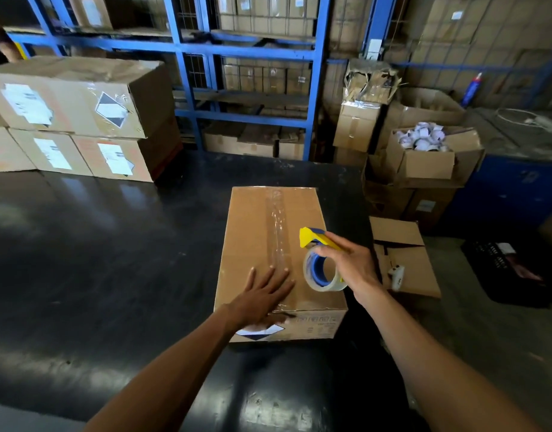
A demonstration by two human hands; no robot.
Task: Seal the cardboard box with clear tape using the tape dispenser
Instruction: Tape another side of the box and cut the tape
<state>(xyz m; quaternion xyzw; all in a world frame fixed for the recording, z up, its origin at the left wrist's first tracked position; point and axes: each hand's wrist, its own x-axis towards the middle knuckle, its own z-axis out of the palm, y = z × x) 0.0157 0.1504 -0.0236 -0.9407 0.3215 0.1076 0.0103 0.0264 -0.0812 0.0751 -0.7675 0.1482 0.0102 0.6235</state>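
A brown cardboard box (249, 232) lies on the black table (97, 260), its flaps closed. A strip of clear tape (277, 232) runs along the top seam from the far edge to the near edge. My left hand (263, 296) rests flat on the near end of the box top, fingers spread over the tape. My right hand (346, 263) holds a yellow and blue tape dispenser (318, 260) with a roll of clear tape, lifted just above the right half of the box top.
Labelled cardboard boxes (75, 120) are stacked at the table's far left. Blue metal shelving (252, 54) with more boxes stands behind. To the right, on the floor, are open boxes (424, 163), a flattened box (402, 260) and a black crate (511, 269).
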